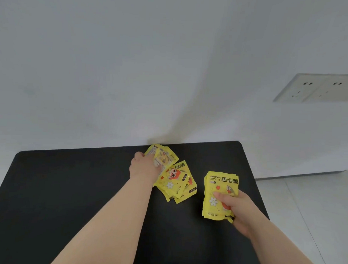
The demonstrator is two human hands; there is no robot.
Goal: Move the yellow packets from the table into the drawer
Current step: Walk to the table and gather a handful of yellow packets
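Yellow on black: right hand [237, 205] pinches a squared stack [219, 194] near the table's [68, 187] right edge; left hand [143, 166] grips the loose packets [174, 179] by the table's far edge. Light, thin, slippery, likely, so clamp across the flat faces.

Table top [68, 187]: black, matt, smooth, no grain; material can't tell. Stack of packets [216, 184] in right hand [239, 205]: yellow plastic film w/ printed art, slight sheen, sealed edges crimped & wrinkly. Loose packets [177, 181] on table and far packets [164, 155] in left hand [143, 166]: same film, a bit crumpled, faint glare. Wall [112, 70]: white, matt, painted look. Socket plate [318, 87]: off-white hard plastic, smooth, semi-gloss. Floor tiles [315, 196]: pale, smooth, low sheen, thin grout lines.
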